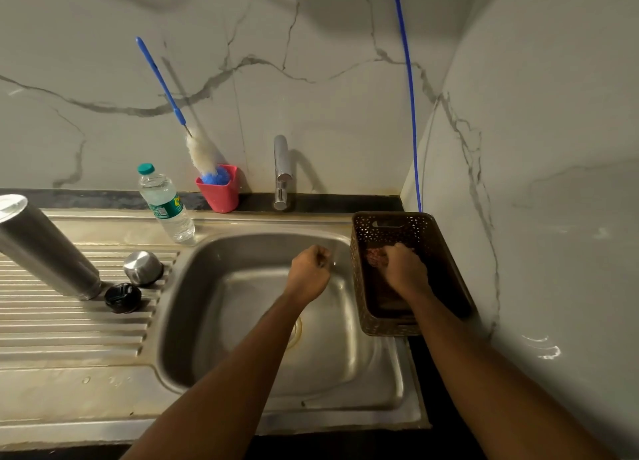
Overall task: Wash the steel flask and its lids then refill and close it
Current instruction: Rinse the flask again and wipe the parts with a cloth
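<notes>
flask (48, 248) sits upside down on the drainboard (69, 328), steel lid (142, 267) and black lid (122, 297) beside it. right hand (406, 269) has its grip on a scrubber (375, 257) in the basket (390, 224); left hand (309, 273) is fisted, apparently empty, over the sink (242, 252). looks like wash prep, next needs scrubber brought to flask.

- A stainless-steel sink unit (103, 383) fills the counter, with a ribbed drainboard (69, 324) on its left half and a basin (221, 252) on its right.
- A steel flask (45, 248) stands on end on the drainboard, near the left edge.
- A steel cap (142, 267) and a black lid (122, 297) sit just beside the flask's foot, close to the basin's left rim.
- A plastic water bottle (166, 205) stands at the basin's back-left corner.
- A pink cup (219, 191) and a chrome tap (283, 169) occupy the dark ledge (86, 198) along the back edge.
- A brown perforated basket (387, 224) rests on the unit's right edge, beside the basin.
</notes>
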